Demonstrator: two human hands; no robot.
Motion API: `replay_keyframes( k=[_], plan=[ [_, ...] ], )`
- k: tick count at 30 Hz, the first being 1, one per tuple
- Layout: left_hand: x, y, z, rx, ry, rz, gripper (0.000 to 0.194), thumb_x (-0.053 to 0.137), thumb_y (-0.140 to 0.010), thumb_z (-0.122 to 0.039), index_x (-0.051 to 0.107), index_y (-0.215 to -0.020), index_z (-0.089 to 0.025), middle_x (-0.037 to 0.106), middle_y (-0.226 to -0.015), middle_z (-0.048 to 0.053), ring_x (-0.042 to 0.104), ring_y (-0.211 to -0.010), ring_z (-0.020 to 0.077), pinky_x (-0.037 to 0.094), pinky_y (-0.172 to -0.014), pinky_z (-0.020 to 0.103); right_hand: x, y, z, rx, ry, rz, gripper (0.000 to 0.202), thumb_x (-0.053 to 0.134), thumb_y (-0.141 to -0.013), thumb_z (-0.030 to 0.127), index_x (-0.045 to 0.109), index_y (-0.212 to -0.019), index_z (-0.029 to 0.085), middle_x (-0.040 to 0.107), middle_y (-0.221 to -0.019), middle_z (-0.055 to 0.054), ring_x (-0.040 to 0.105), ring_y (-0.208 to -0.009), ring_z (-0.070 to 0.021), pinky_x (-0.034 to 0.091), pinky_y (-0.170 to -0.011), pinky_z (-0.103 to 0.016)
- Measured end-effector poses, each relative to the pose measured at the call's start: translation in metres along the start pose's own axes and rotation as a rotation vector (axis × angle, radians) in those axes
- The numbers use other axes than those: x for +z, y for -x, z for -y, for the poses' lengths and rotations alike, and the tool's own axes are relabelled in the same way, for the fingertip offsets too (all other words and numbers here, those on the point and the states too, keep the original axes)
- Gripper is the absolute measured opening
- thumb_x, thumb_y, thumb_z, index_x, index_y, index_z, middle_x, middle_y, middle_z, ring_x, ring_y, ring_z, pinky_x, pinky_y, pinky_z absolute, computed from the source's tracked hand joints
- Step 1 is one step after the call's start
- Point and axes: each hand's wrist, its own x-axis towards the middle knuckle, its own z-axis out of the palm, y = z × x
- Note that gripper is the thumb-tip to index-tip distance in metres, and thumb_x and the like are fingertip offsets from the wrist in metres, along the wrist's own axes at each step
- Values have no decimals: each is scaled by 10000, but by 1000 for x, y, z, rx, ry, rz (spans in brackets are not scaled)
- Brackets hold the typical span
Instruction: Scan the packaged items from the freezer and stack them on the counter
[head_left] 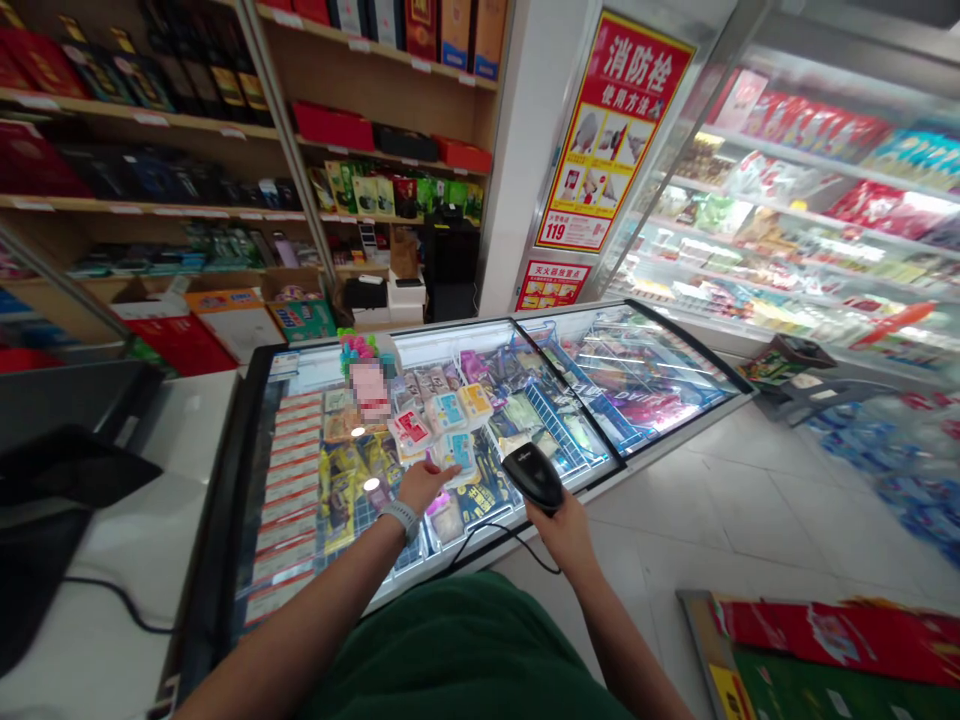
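Observation:
A chest freezer (517, 330) with a glass top stands before me. On the glass lie several small flat packs, among them a red-labelled pack (412, 427), a yellow-labelled pack (475, 401) and a blue-labelled pack (448, 410). My left hand (424, 487), with a pale watch on its wrist, has its fingers closed at the edge of the nearest blue-labelled pack (456, 452). Over the freezer's front edge, my right hand (561, 525) is wrapped round the handle of a black barcode scanner (534, 478), whose head points toward the packs. A black cable hangs below it.
Colourful toys (358, 347) stand on the glass at the back left. A white counter (161, 520) with black equipment is at the left. Shelves (187, 125) rise behind. A floor display (825, 640) with red packs stands at the lower right.

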Motion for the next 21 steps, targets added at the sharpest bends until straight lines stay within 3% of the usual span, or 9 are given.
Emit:
replay_keyframes(
  k=[5, 11, 17, 21],
  plan=[
    [-4, 0, 2, 31, 37, 22, 459, 728, -539, -601, 558, -581, -176, 594, -513, 30, 584, -561, 194, 400, -552, 293, -4, 2, -3, -1, 0, -17, 247, 616, -727, 370, 675, -800, 142, 698, -701, -62, 653, -688, -238, 484, -627, -282],
    [-18, 7, 6, 64, 123, 49, 474, 697, -551, -616, 604, -611, -155, 635, -600, 45, 582, -579, 166, 443, -577, 284, -3, 2, -4, -18, -60, 30, 256, 629, -727, 378, 673, -801, 136, 696, -702, -55, 651, -686, -226, 495, -643, -276],
    [-58, 16, 17, 213, 40, -52, 426, 665, -622, -588, 654, -739, -178, 642, -632, 11, 572, -602, 169, 421, -589, 274, 0, 6, 7, -70, -43, 77, 184, 617, -701, 302, 663, -805, 157, 689, -694, -34, 633, -669, -213, 477, -618, -265],
    [-85, 33, 9, 329, -37, -150, 391, 650, -645, -565, 647, -761, -192, 670, -691, 24, 604, -669, 196, 450, -665, 295, 3, 9, 25, -161, 23, 185, 148, 595, -686, 219, 637, -821, 177, 680, -733, -28, 617, -683, -197, 445, -629, -251]
  ],
)
